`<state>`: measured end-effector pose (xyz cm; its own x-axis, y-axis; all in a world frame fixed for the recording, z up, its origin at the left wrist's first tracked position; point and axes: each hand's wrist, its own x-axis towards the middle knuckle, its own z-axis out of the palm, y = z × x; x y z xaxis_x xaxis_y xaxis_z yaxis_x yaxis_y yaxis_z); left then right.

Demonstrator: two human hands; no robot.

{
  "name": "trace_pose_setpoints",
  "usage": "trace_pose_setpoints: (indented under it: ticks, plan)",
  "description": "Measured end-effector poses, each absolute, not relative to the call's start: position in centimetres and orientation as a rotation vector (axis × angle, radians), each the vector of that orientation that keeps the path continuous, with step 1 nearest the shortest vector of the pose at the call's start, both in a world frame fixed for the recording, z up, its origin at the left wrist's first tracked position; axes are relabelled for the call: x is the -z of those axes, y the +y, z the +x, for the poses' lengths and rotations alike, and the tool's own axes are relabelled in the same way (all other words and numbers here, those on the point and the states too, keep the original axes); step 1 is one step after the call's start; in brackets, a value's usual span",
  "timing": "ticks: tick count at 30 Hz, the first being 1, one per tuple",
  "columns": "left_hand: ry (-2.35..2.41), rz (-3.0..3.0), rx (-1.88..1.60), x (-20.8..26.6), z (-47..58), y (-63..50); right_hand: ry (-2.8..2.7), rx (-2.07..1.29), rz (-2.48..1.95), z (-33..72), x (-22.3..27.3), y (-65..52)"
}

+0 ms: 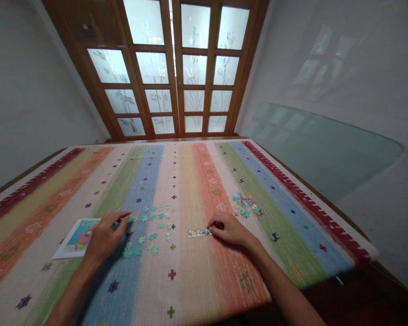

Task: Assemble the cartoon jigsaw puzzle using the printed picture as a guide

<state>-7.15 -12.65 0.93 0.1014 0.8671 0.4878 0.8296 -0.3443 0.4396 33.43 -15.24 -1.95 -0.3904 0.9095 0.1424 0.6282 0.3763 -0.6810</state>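
Puzzle strip (197, 232) (right hand (228, 227) touching) clears tablecloth edges (238, 310).

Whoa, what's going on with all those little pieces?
Someone's right hand has its fingertips at the right end of a short strip of puzzle pieces. The left hand is beside scattered teal pieces, partly covering a picture card. A colorful heap of pieces lies farther right.

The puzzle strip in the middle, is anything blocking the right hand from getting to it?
Nothing visible is in the way. The right hand is right at the puzzle strip's right end, and its fingertips seem to touch it. Between the strip and the loose teal pieces to its left, only the striped tablecloth shows.
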Motion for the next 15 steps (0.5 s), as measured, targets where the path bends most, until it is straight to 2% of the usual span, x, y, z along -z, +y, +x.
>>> trace_pose_setpoints:
  ticks: [9,15]
  plan:
    - [1.649,2.314,-0.741,0.2,-8.7,-14.3,-2.139,-0.752,-1.317,33.5,2.0,-15.2]
    - [1.646,2.356,-0.799,0.9,-9.7,-16.8,-2.138,-0.766,-1.297,33.7,2.1,-15.2]
